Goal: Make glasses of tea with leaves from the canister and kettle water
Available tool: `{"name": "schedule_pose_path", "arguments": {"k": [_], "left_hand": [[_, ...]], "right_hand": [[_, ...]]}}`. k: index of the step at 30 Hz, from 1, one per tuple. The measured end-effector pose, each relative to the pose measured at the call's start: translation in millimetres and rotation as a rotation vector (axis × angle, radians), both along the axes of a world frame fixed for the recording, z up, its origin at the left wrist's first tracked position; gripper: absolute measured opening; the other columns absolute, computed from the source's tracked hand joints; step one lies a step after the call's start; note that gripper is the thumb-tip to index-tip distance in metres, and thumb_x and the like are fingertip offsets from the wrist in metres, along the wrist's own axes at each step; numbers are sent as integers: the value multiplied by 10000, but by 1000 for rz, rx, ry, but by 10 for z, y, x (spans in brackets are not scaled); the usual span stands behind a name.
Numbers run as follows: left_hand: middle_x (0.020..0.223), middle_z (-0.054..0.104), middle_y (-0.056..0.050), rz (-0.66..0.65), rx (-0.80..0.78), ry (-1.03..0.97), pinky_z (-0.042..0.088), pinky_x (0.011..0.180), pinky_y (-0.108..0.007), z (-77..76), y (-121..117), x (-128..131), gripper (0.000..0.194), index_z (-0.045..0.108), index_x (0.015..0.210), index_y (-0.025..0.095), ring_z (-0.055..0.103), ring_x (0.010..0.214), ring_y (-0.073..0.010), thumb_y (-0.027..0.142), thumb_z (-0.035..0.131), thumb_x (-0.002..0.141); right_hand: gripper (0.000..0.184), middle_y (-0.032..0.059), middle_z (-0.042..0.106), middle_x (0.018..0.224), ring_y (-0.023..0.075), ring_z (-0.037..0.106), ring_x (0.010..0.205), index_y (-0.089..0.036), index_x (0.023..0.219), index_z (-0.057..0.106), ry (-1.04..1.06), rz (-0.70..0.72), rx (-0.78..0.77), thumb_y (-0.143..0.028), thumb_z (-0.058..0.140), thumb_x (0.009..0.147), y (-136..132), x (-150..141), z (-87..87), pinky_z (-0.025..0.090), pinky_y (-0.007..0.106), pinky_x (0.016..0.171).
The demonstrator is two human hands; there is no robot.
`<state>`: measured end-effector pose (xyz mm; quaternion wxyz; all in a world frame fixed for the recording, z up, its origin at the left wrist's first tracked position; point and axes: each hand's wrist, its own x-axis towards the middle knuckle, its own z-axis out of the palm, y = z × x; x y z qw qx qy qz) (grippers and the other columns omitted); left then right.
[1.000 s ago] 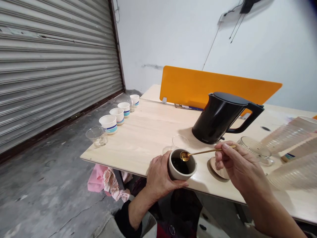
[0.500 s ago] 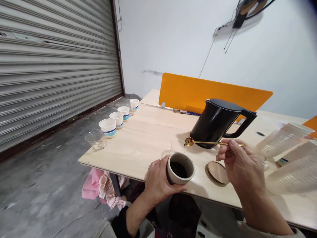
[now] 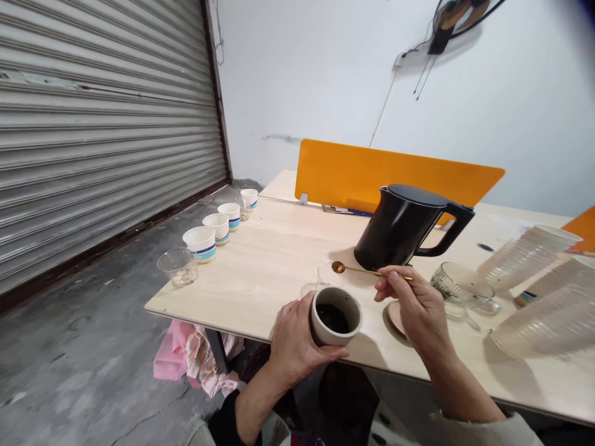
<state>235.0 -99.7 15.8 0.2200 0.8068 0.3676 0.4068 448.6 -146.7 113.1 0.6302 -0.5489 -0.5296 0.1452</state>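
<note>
My left hand [image 3: 294, 339] is wrapped round a small light-grey ceramic canister [image 3: 338, 337], tilted slightly toward me, with dark loose stuff like tea leaves inside. Between the thumb and fingers of my right hand [image 3: 418, 303] is a long gold spoon [image 3: 365, 271]. Its bowl hangs over a clear plastic cup [image 3: 326, 280] behind the canister; the cup is partly hidden by the canister. A round wooden lid [image 3: 394, 317] lies on the table, mostly covered by my right hand. Behind the spoon stands a black electric kettle [image 3: 395, 226].
To the right are a glass mug [image 3: 458, 286] with dark leaves and stacked clear plastic cups [image 3: 546, 325] lying down. Several paper cups [image 3: 201, 244] and a clear cup [image 3: 179, 266] line the table's left edge. An orange divider [image 3: 344, 173] stands behind.
My right hand has moved left and slightly toward me, carrying the spoon's bowl further over the clear cup. The glass mug has come into fuller view. My left hand keeps hold of the canister.
</note>
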Motion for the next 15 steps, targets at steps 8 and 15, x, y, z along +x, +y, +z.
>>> {"name": "schedule_pose_path", "arguments": {"k": [8, 15], "left_hand": [[1327, 654, -111, -32, -24, -9, 500, 1007, -528, 34, -7, -12, 970, 443, 1420, 254, 628, 1184, -365, 585, 867, 612], [1305, 664, -99, 2, -74, -6, 507, 989, -528, 31, -36, -8, 956, 450, 1429, 264, 620, 1188, -367, 488, 882, 606]], "right_hand": [[232, 10, 683, 768, 128, 662, 613, -169, 975, 699, 176, -402, 281, -390, 675, 911, -413, 442, 186, 571, 271, 606], [381, 55, 738, 843, 179, 717, 642, -160, 1063, 685, -28, -798, 166, -495, 558, 933, -571, 1223, -39, 595, 329, 626]]}}
